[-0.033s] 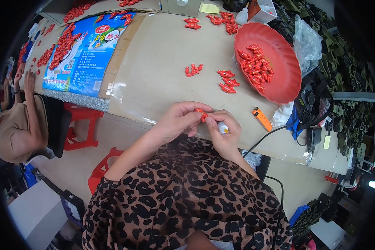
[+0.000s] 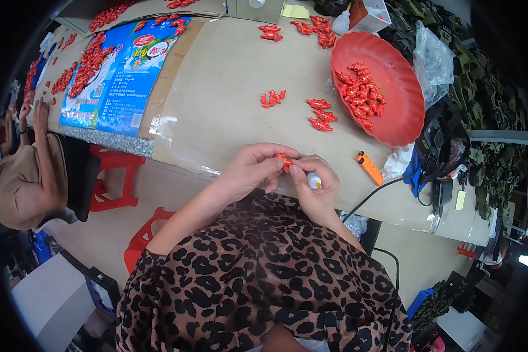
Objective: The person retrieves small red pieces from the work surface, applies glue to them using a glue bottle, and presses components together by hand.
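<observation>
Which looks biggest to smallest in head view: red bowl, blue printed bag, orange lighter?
1. blue printed bag
2. red bowl, close behind; fisheye bending makes this pair unsure
3. orange lighter, clearly smallest

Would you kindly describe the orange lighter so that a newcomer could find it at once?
Start at the big red bowl on the table's right. Just below its near rim, right of the right hand, lies the orange lighter. It is the only long orange bar; its neighbours are small red pieces.

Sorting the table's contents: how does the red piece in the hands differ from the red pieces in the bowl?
The red piece is single, pinched between left hand and right hand; the bowl pieces lie heaped, untouched, in the red bowl. One sits at the table's near edge, the others farther right. Both are small and red.
</observation>
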